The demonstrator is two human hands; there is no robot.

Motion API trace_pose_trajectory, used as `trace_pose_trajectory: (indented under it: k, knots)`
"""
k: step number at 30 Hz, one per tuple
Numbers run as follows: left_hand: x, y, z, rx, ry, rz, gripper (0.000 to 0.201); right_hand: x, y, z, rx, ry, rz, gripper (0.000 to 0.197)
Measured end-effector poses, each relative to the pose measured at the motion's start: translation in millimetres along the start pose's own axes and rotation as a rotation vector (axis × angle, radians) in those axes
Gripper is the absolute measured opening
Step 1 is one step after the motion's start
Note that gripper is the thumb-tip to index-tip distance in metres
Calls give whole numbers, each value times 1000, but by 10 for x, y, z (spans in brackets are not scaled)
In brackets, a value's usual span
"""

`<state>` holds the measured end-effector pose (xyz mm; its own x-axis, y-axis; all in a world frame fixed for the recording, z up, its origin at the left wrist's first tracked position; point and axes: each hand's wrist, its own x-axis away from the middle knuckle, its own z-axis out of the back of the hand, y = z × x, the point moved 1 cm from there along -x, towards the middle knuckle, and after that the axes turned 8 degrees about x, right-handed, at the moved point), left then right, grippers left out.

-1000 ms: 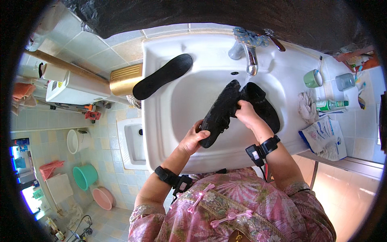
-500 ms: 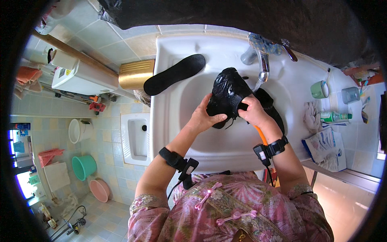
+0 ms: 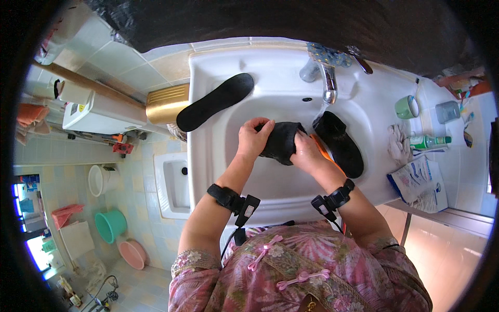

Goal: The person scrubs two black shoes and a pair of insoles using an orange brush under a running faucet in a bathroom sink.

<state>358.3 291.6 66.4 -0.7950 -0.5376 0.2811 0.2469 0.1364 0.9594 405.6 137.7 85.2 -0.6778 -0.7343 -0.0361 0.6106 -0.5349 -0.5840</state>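
Observation:
Over the white sink basin (image 3: 234, 179) I hold a wet black shoe (image 3: 280, 141) between both hands. My left hand (image 3: 253, 136) is closed on its left end, thumb and fingers wrapped over the edge. At the right end, my right hand (image 3: 307, 152) grips the rim of the opening, with its fingers partly hidden. A second black shoe (image 3: 347, 155) lies in the basin to the right. Between that shoe and my right hand runs a thin orange strip (image 3: 322, 147), whose kind I cannot make out. Water runs from the chrome faucet (image 3: 329, 86) beside the second shoe.
A black insole (image 3: 215, 103) rests on the sink's left ledge, near a gold box (image 3: 167, 103). On the right ledge stand a green cup (image 3: 406, 107), a green bottle (image 3: 429, 141), a crumpled cloth (image 3: 398, 143) and a plastic packet (image 3: 418, 184). Buckets stand on the floor at left.
The held shoe has come lower, toward me, and turned over; its glossy side and laces no longer show. The second shoe and the drain hole have come into fuller view.

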Motion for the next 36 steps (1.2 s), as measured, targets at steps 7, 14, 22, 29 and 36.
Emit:
trace_pose_trajectory:
  k: [7,14,22,29,36]
  knots:
    - [8,-47,-39,-50,43,-32,24,11,135,-113,57,-52,-17,49]
    - [-88,-51,-59,-53,41,-40,24,-117,-16,99,60,-45,24,42]
    - [-188,102,-201,181,101,-38,23,-209,274,-25,-48,75,61,46]
    - [-185,28,-202,41,138,-2,25,-327,295,6,-71,-1,94,47]
    - [-185,-83,-164,-22,150,-34,27,-345,343,-32,115,-11,31,31]
